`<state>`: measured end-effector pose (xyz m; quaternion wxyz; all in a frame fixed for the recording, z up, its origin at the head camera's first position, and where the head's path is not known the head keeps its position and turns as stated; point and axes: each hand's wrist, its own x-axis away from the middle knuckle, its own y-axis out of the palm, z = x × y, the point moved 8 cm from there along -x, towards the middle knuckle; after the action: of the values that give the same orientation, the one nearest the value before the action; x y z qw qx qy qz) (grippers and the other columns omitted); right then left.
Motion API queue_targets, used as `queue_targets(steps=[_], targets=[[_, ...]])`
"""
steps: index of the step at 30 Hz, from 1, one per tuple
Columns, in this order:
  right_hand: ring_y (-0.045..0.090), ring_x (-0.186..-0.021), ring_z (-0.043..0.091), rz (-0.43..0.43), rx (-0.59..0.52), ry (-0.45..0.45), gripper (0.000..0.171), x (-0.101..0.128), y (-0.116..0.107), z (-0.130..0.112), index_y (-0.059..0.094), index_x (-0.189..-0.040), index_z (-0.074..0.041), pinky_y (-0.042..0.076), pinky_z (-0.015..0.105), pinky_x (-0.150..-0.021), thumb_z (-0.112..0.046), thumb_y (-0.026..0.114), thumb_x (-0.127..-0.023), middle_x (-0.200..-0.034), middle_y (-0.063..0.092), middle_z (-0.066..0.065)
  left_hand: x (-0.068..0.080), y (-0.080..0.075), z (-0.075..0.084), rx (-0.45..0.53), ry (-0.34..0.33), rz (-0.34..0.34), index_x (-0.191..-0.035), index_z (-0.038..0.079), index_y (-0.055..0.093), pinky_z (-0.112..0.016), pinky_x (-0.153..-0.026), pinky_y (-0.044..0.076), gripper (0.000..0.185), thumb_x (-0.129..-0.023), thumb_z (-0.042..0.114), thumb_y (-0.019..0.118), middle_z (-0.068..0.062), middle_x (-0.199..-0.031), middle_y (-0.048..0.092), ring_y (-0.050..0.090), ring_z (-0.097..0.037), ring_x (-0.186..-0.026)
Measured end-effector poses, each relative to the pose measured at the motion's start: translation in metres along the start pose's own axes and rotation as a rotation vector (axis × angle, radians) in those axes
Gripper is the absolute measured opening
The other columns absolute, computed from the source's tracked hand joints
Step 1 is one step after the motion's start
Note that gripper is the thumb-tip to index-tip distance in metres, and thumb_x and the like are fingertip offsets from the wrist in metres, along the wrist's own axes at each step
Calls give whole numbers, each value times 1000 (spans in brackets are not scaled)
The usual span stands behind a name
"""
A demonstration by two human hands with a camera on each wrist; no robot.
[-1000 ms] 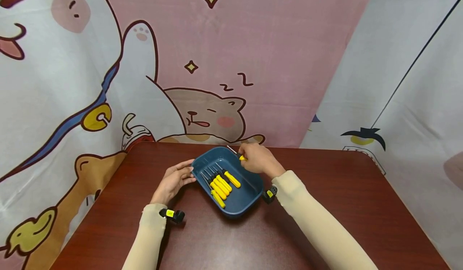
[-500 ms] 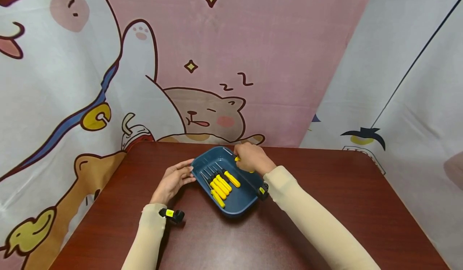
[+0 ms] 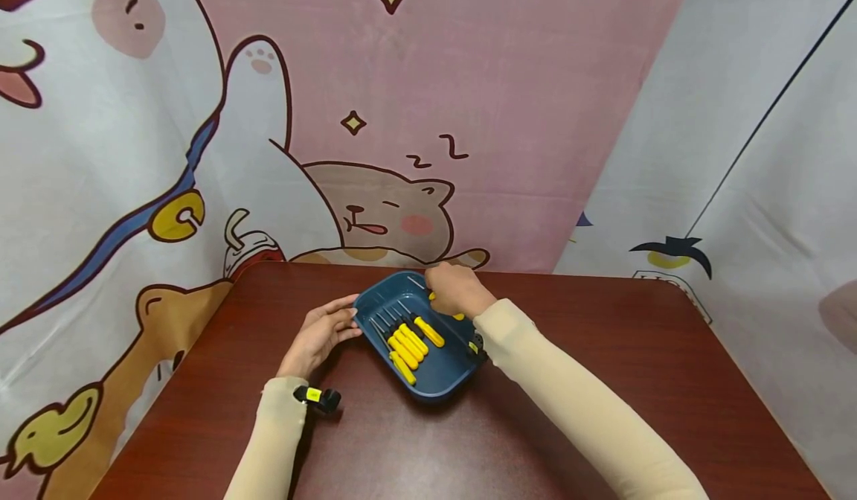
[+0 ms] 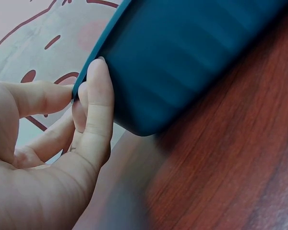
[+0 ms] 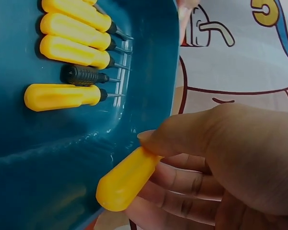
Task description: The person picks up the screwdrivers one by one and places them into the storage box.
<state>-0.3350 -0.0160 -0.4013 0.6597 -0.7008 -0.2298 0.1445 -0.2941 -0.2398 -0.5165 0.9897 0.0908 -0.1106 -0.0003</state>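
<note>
A dark blue tray (image 3: 438, 381) sits on the red-brown table. Several yellow-handled screwdrivers (image 3: 410, 342) lie side by side in it, shafts pointing to the far left. My right hand (image 3: 455, 290) is over the tray's far right corner and grips another yellow-handled screwdriver (image 5: 127, 179), its handle low inside the tray (image 5: 38, 158). The right wrist view shows the row of yellow handles (image 5: 72, 50) with one black handle (image 5: 81, 75) among them. My left hand (image 3: 324, 332) touches the tray's left rim; its thumb (image 4: 98, 100) lies against the tray's outer wall (image 4: 182, 62).
The table (image 3: 602, 381) stretches wide to the right and toward me. A cartoon-printed cloth (image 3: 335, 113) hangs right behind its far edge. A small black and yellow camera (image 3: 320, 397) is strapped on my left wrist.
My right hand has carried the screwdriver leftward and down from the tray's far rim into the tray. The left hand and the tray have stayed in place.
</note>
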Motion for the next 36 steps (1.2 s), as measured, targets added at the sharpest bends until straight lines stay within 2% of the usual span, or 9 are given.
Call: queue_targets(steps=[6,17,22,28,36], targets=[[60,-66,18,-56,79,1,19,-8,7,-6,73,-104,-9,55,29,-60,-20,78,-89,-83,65,4,0,0,1,-3,-2,0,-147,3,52,-28,-75,64,47,-102,8,61,-9,-103,67,65,-12,-78],[63,-70,16,-139,187,-11,28,-16,20,-17,75,-114,-10,60,27,-65,-22,80,-90,-92,71,3,0,0,1,-18,1,-14,-148,3,51,-28,-77,64,47,-102,8,60,-11,-108,66,65,-13,-80],[63,-73,16,-141,218,-41,26,-20,24,-25,75,-114,-11,61,27,-70,-20,80,-90,-90,70,1,1,1,1,-19,3,-14,-148,4,52,-29,-77,64,46,-103,8,59,-12,-108,66,65,-14,-81],[66,-77,15,-148,289,-47,28,-25,29,-34,74,-117,-12,63,31,-75,-22,79,-91,-100,73,1,2,0,1,-12,5,-12,-148,3,52,-28,-76,64,46,-102,7,59,-11,-107,66,65,-14,-80],[66,-79,18,-163,348,-39,33,-27,38,-36,72,-123,-13,64,33,-71,-21,78,-91,-110,71,4,1,1,1,-13,13,-27,-149,3,51,-28,-78,64,46,-103,7,58,-16,-114,65,65,-14,-81]])
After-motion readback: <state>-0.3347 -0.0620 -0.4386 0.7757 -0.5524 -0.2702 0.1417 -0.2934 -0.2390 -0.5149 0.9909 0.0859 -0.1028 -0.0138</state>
